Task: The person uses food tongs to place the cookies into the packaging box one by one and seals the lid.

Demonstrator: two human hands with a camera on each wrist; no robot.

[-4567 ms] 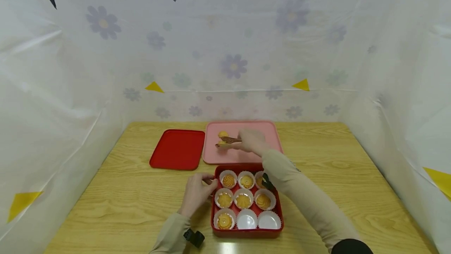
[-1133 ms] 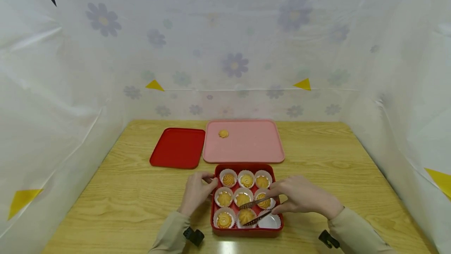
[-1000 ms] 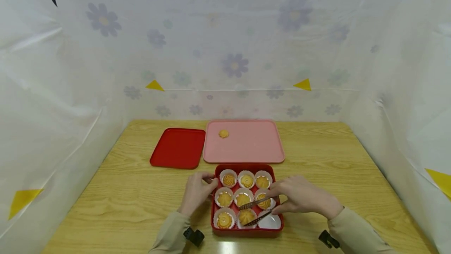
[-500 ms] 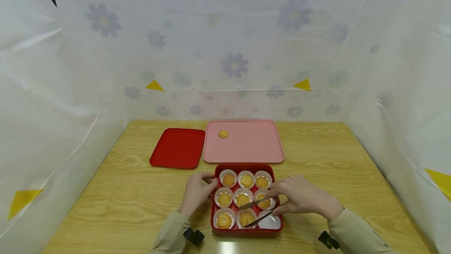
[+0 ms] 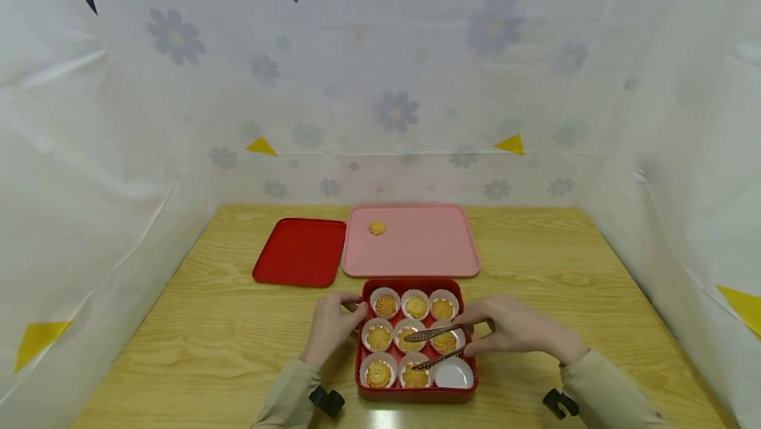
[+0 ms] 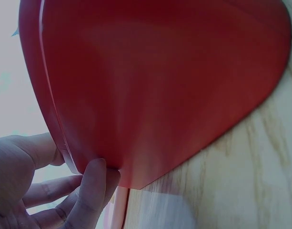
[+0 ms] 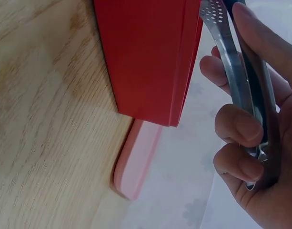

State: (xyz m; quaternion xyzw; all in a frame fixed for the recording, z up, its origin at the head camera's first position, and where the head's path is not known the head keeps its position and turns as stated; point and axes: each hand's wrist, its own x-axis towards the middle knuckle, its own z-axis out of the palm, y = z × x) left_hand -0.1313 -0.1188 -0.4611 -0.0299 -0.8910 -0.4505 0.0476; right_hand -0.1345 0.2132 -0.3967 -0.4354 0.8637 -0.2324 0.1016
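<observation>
Since half a second ago the tongs (image 5: 436,346) have lifted off the cookie (image 5: 415,376) in the middle paper cup of the red box's (image 5: 416,394) near row, their arms now spread and holding nothing. The cookie sits released in its cup; eight cups are filled, and only the cup at the near right corner (image 5: 454,374) is bare. The right hand (image 5: 516,333) curls round the tong handles. The left hand (image 5: 330,327) grips the box's left wall, fingers curled at its rim. One cookie (image 5: 377,228) remains near the far left corner of the pink tray (image 5: 428,250); the red lid (image 5: 300,252) lies beside it on the table (image 5: 226,336).
</observation>
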